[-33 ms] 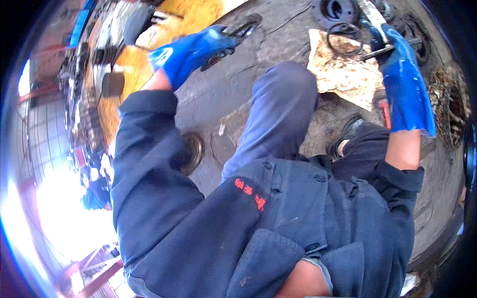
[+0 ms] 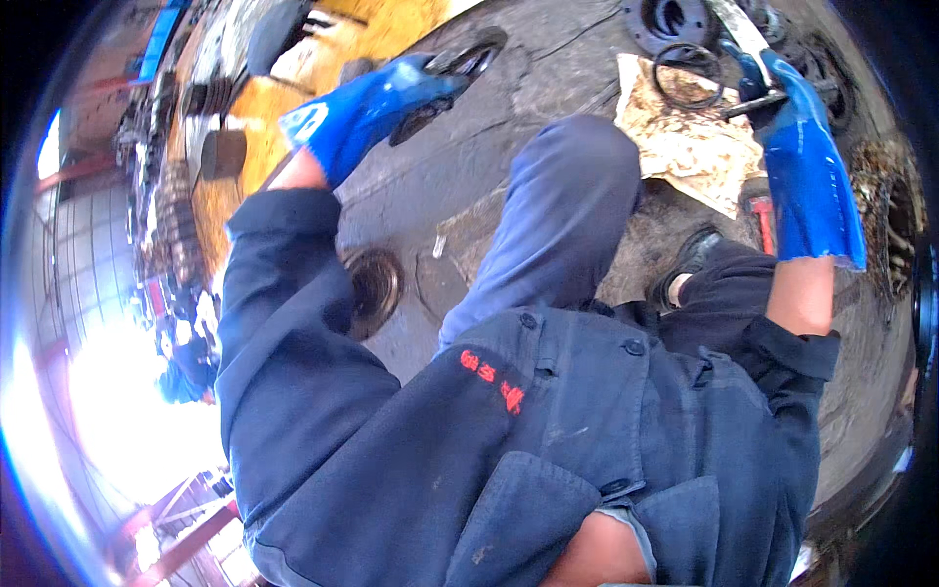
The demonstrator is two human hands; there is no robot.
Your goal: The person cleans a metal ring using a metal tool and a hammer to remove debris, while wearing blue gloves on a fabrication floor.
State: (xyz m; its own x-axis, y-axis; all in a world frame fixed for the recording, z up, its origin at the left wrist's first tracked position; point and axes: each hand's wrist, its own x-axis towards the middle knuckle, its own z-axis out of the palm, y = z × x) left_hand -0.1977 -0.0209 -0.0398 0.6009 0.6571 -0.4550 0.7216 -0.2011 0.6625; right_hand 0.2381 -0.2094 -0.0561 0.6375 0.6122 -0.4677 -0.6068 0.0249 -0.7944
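Note:
My left hand (image 2: 372,112), in a blue glove, is closed on a dark, oily metal ring (image 2: 477,54) that sticks out on both sides of the fingers. Its full shape is hidden by the glove. At the upper right, my gloved right hand (image 2: 794,122) grips a tool with a long pale shaft (image 2: 738,24). A dark rod (image 2: 751,106) crosses at the same fingers; whether it belongs to the tool I cannot tell. Beside this hand a thin black ring (image 2: 688,76) lies on a stained cloth (image 2: 675,147).
A round flanged part (image 2: 665,22) lies beyond the cloth. A red-handled object (image 2: 763,223) rests near my shoe (image 2: 696,252). On the floor by my left sleeve is a round metal part (image 2: 375,292). Yellow boards (image 2: 372,24) with dark parts stretch along the left.
My left hand has shifted slightly left with the metal ring in it. More of the round floor part shows beside my left sleeve. My right hand keeps its grip.

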